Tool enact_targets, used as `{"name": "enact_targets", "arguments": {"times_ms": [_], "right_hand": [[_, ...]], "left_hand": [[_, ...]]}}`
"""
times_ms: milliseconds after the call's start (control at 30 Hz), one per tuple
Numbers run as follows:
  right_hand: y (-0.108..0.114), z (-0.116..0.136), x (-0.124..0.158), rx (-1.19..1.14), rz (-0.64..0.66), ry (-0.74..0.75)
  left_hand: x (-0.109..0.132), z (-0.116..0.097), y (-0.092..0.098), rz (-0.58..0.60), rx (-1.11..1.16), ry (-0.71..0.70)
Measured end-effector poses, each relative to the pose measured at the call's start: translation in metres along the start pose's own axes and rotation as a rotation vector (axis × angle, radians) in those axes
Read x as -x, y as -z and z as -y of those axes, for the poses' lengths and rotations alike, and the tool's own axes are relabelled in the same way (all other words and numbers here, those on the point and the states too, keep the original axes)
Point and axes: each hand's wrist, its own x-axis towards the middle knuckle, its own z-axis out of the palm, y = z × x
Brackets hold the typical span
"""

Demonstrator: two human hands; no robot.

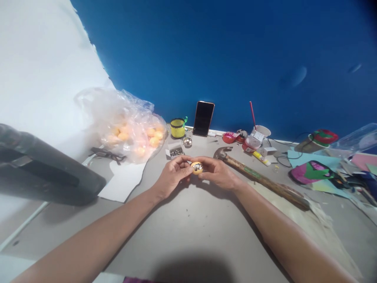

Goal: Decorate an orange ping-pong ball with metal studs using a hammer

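Note:
Between my two hands, above the table, is a small yellow-orange ball with shiny silver studs over part of its surface. The fingers and thumb of my left hand pinch its left side. From the right, my right hand grips it with curled fingers. Just beyond my left hand lies a small open white box of tiny shiny metal pieces. A silvery, stud-covered ball rests behind that box.
A clear plastic bag of orange balls sits at the back left, near a dark cylinder. A phone leans on the wall beside a yellow cup. To the right lie a hammer, a glue tube and a white cup.

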Motion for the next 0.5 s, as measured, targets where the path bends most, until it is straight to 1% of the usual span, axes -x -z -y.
{"name": "enact_targets", "arguments": {"times_ms": [100, 200, 267, 367, 500], "right_hand": [[-0.0008, -0.0007, -0.0004, 0.074, -0.023, 0.035], [-0.0018, -0.0025, -0.0008, 0.156, -0.078, 0.046], [-0.0023, -0.0037, -0.0009, 0.189, -0.099, 0.061], [-0.0026, -0.0029, -0.0007, 0.184, -0.083, 0.078], [-0.0025, 0.0043, 0.0000, 0.157, -0.027, 0.063]], "left_hand": [[0.0008, -0.0013, -0.0017, -0.016, -0.060, -0.004], [0.0019, -0.0015, -0.0032, -0.026, -0.145, -0.048], [0.0022, -0.0013, -0.0036, -0.010, -0.188, -0.074], [0.0027, -0.0027, -0.0043, 0.022, -0.214, -0.091], [0.0041, -0.0081, -0.0066, 0.059, -0.206, -0.064]]}}
